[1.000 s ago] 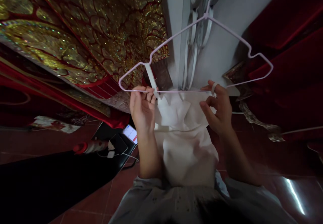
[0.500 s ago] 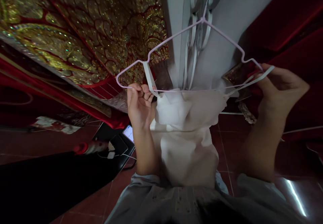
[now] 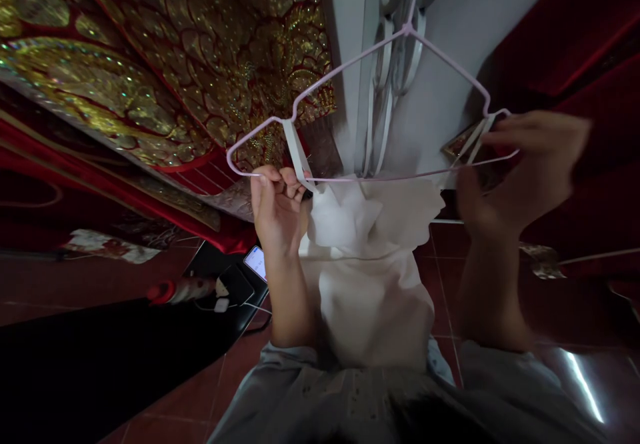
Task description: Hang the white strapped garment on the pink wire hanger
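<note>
A pale pink hanger (image 3: 350, 65) hangs in front of me, with a cream strapped garment (image 3: 373, 284) below its bottom bar. One strap (image 3: 296, 151) loops over the left shoulder notch. The other strap (image 3: 480, 137) now lies over the right notch. My left hand (image 3: 281, 211) is closed around the left part of the bottom bar, close to the strap. My right hand (image 3: 525, 171), slightly blurred, is beside the right end of the hanger. Its thumb and fingers are apart around the bar and the right strap, not visibly gripping either.
Red and gold sequined garments (image 3: 210, 51) hang at the left, and dark red cloth (image 3: 590, 64) hangs at the right. Linked rings (image 3: 383, 64) dangle before a pale wall behind the hanger. A phone (image 3: 256, 263) and a red-capped bottle (image 3: 175, 292) lie on a black surface.
The right strap has gone from my right fingers, beyond the hanger's end, onto the right notch. My right hand has moved inward and its fingers have parted. My left hand has stayed put.
</note>
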`<state>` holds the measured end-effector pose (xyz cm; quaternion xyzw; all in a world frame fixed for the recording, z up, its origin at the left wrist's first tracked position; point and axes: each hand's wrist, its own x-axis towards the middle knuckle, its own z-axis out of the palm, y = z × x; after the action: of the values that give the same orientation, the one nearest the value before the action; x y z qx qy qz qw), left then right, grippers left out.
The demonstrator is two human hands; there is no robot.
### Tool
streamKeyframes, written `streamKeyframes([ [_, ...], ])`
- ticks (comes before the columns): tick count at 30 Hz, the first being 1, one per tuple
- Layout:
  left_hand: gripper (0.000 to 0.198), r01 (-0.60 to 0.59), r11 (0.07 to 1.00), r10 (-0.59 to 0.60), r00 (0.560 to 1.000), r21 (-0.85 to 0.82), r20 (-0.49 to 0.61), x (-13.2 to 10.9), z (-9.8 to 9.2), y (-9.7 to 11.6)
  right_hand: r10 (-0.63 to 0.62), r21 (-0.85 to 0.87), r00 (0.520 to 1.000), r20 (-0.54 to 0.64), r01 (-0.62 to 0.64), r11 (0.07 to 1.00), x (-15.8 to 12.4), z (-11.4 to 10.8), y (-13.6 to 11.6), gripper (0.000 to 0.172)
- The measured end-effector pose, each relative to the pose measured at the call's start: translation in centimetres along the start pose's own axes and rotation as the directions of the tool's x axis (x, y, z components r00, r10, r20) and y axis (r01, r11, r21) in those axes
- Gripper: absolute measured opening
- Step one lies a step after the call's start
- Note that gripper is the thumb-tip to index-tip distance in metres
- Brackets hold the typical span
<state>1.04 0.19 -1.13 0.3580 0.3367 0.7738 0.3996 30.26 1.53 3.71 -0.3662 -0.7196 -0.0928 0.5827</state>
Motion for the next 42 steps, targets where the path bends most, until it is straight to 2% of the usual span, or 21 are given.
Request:
streamKeyframes([
  [1,0.044,-0.004,1.000,0.004,1.000,-0.002,-0.002,-0.1,0.1,0.0,0.024,-0.001,0.989,0.149,-0.024,1.000,-0.7,0.5,-1.0,0.033],
  [3,0.043,-0.010,1.000,0.010,1.000,-0.029,-0.008,-0.2,0.3,-0.2,0.073,-0.005,0.883,0.464,-0.080,0.997,-2.3,1.6,-2.7,0.046],
  [4,0.042,-0.017,0.999,0.016,1.000,-0.045,-0.016,-0.4,0.4,-0.2,0.103,-0.046,0.841,0.531,-0.093,0.995,-3.1,2.1,-3.2,0.051],
  [5,0.042,-0.025,0.998,0.023,0.999,-0.054,-0.030,-0.5,0.5,-0.3,0.130,-0.083,0.827,0.547,-0.101,0.991,-3.8,2.6,-3.5,0.053],
  [6,0.041,-0.032,0.998,0.030,0.998,-0.058,-0.046,-0.7,0.7,-0.3,0.152,-0.113,0.837,0.526,-0.108,0.988,-4.5,3.0,-3.7,0.052],
  [9,0.040,-0.054,0.998,0.052,0.996,-0.025,-0.073,-1.5,1.3,-0.4,0.169,-0.100,0.905,0.391,-0.141,0.985,-5.7,3.8,-3.4,0.040],
  [12,0.044,-0.078,0.995,0.082,0.994,0.054,-0.066,-2.1,1.4,-0.3,0.187,-0.050,0.925,0.330,-0.180,0.982,-6.2,4.5,-3.2,0.035],
  [15,0.044,-0.102,0.986,0.113,0.991,0.131,-0.078,-2.4,0.8,-0.1,0.227,-0.057,0.908,0.353,-0.222,0.973,-6.4,5.5,-3.2,0.039],
  [17,0.039,-0.068,0.983,0.077,0.996,0.170,-0.050,-2.5,0.2,0.3,0.252,-0.082,0.894,0.370,-0.239,0.968,-6.5,6.2,-3.0,0.041],
  [19,0.033,0.014,0.973,-0.026,0.998,0.232,0.049,-2.5,-0.2,0.9,0.255,-0.090,0.894,0.369,-0.239,0.967,-6.6,6.6,-2.6,0.041],
  [21,0.030,0.072,0.948,-0.126,0.979,0.311,0.159,-2.5,-0.3,1.7,0.244,-0.080,0.901,0.359,-0.231,0.970,-6.7,6.7,-2.1,0.038],
  [23,0.030,0.073,0.934,-0.155,0.965,0.349,0.213,-2.3,0.0,2.2,0.238,-0.082,0.906,0.351,-0.223,0.971,-6.6,6.7,-1.6,0.037],
  [27,0.031,0.050,0.954,-0.109,0.977,0.296,0.184,-1.9,1.0,2.2,0.237,-0.105,0.909,0.344,-0.213,0.971,-6.6,6.8,-1.7,0.036],
  [32,0.029,-0.023,0.951,0.001,0.997,0.308,0.071,-2.5,1.2,0.2,0.237,-0.089,0.907,0.347,-0.220,0.972,-6.6,7.0,-2.4,0.037],
  [36,0.039,0.058,0.971,-0.093,0.985,0.234,0.142,-3.3,1.5,-0.6,0.261,-0.102,0.885,0.385,-0.240,0.965,-6.5,6.7,-2.3,0.040],
  [40,0.039,0.143,0.967,-0.186,0.962,0.212,0.200,-3.0,2.1,1.1,0.272,-0.098,0.872,0.406,-0.255,0.962,-6.1,6.0,-1.2,0.040],
  [42,0.036,0.107,0.977,-0.144,0.968,0.183,0.204,-2.1,2.2,2.4,0.276,-0.080,0.864,0.421,-0.267,0.960,-5.9,5.6,-0.6,0.040],
])
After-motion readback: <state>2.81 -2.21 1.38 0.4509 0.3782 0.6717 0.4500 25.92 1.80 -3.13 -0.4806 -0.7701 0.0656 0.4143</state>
